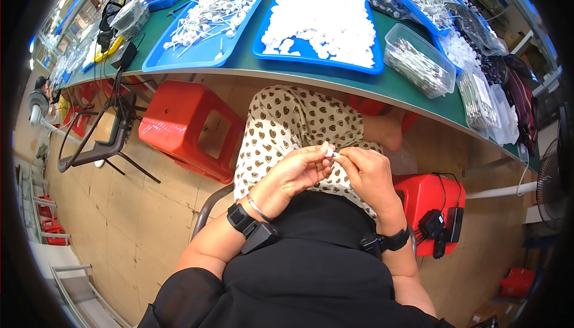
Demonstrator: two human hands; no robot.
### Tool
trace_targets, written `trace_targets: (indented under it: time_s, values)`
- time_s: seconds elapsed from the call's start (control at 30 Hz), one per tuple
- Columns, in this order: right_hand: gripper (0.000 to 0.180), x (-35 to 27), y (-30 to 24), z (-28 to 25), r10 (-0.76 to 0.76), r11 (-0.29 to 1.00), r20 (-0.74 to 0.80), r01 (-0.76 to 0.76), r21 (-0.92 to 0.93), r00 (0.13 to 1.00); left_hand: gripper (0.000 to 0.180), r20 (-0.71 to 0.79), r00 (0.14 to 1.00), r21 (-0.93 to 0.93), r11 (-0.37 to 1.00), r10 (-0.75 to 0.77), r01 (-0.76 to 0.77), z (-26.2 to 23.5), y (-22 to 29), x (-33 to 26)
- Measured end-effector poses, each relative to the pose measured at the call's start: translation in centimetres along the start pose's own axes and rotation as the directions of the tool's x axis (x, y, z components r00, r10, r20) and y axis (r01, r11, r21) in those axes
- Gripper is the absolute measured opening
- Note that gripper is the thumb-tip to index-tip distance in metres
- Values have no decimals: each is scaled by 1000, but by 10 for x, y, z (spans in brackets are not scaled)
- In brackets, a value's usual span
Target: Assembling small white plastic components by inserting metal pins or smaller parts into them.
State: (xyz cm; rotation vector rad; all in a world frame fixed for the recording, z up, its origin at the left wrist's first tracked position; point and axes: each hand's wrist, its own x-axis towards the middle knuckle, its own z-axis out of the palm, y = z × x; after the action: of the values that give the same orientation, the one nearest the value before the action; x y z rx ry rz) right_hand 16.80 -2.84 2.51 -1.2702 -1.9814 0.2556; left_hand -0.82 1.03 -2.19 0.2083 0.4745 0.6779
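Note:
Above my lap, my two hands meet at a small white piece, which looks like the round pieces in the tray. My left hand pinches it between thumb and forefinger, the other fingers loosely curled. My right hand is closed in a pinch against its right side; whatever those fingertips grip is mostly hidden, perhaps a thin end. Beyond my knees on the green table, a blue tray carries a heap of white round pieces. Left of it, another blue tray has white-headed sticks.
A clear plastic box of thin rods stands at the green table's right edge, beside bagged rods. Red stools flank me; the right one bears black adapters. A chair stands left, a fan right.

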Motion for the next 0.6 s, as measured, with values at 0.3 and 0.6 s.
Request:
trace_targets:
  time_s: [0.3,0.6]
  values:
    - [18,45,-6,-36,-171,985,-139,171,-13,975,12,81,913,386,833,399,-398,39,60,-16]
    - [19,122,84,-148,37,908,-150,-96,-409,988,26,260,133,934,-215,956,-284,42,292,-42]
